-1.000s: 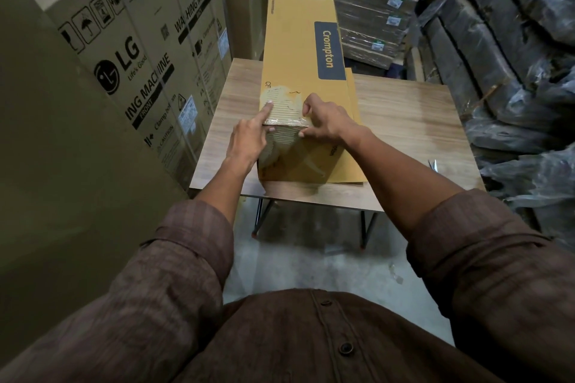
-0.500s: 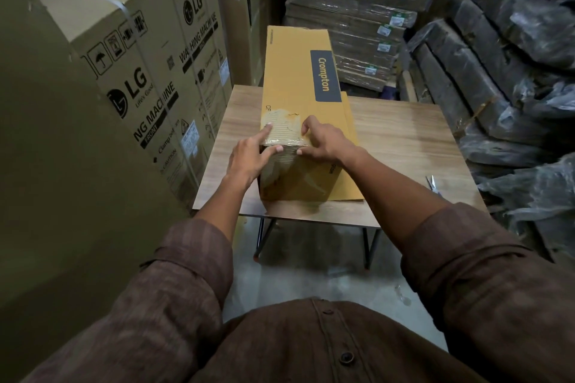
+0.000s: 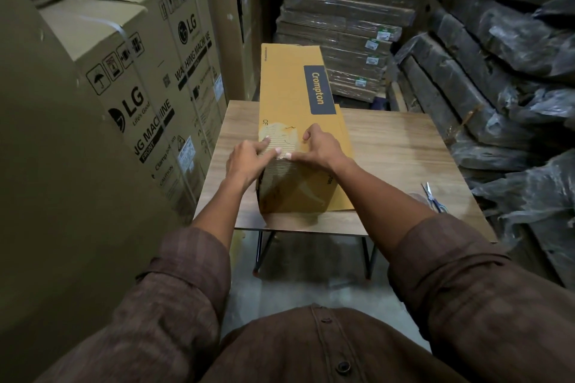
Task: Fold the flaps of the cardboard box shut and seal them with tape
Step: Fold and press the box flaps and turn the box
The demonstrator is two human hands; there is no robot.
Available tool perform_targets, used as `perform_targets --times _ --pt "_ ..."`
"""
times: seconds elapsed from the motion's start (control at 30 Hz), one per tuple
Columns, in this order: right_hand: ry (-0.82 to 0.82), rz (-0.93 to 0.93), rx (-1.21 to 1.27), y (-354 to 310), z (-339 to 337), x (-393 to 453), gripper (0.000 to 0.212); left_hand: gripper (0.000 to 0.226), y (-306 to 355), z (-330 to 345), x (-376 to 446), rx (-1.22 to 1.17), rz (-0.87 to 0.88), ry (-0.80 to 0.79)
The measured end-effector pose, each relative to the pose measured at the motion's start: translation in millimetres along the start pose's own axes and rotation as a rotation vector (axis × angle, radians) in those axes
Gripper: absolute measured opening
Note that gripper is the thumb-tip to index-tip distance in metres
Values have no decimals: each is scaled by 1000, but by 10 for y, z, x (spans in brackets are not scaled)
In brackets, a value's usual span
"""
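We see the box (image 3: 292,96), a long yellow "Crompton" carton, lying lengthwise on the counter (image 3: 401,146), its far end overhanging the back edge and its near end facing us close to the front edge. It sits on the left half of the counter, on a flat yellow sheet (image 3: 343,146) that shows along its right side.

Both hands are on the near top edge of the box. Left hand (image 3: 247,162): fingers straight and fanned, pressing flat on a strip of clear tape (image 3: 280,140) that wraps from the top face over the near end. Right hand (image 3: 320,149): fingers bent, tips down on the same edge, thumb reaching toward the left hand's fingertips; we read it as pressing, not pinching. The two hands nearly meet at the box edge.

Tape looks wrinkled on top, with torn cardboard showing under it. Near end flaps are closed; tape glare runs down that face.

Scissors (image 3: 431,196) lie near the counter's right front corner, well apart from the box.

Around us: tall LG cartons (image 3: 140,78) at left, touching or just beside the counter, a stack of wrapped flat packs (image 3: 348,19) behind, dark plastic-wrapped bundles (image 3: 504,78) at right. Brown sleeves are rolled to the forearm on both arms.
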State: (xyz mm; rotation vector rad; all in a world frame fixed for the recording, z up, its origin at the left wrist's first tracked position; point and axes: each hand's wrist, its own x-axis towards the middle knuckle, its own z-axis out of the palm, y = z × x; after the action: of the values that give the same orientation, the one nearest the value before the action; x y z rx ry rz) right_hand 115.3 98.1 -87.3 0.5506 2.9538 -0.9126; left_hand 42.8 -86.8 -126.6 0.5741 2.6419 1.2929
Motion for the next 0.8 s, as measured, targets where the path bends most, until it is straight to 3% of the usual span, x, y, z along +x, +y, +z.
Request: perform_targets --times 0.17,0.27,0.4,0.5,0.6,0.63,0.7,0.8 --pt "-112 1 134 70 -125 22 40 44 -49 -14 50 -137 7 -70" --pt "-53 -28 203 149 -132 -10 34 40 -131 -21 70 -259 -19 -102" --pt "43 -79 295 204 -67 -81 46 31 -209 -5 49 -520 -65 -132" --pt "43 -98 303 222 -50 -116 52 31 -247 20 -6 -599 -102 -30" --pt "67 -112 280 255 -44 -100 50 42 -388 48 -104 -401 -255 270" --pt "77 -111 278 272 -49 -89 48 40 -474 62 -137 -302 -274 291" --pt "90 -107 282 305 -59 -73 47 29 -606 117 -206 -171 -237 204" --pt "97 -105 303 333 -86 -58 46 23 -603 192 -319 -179 -192 89"
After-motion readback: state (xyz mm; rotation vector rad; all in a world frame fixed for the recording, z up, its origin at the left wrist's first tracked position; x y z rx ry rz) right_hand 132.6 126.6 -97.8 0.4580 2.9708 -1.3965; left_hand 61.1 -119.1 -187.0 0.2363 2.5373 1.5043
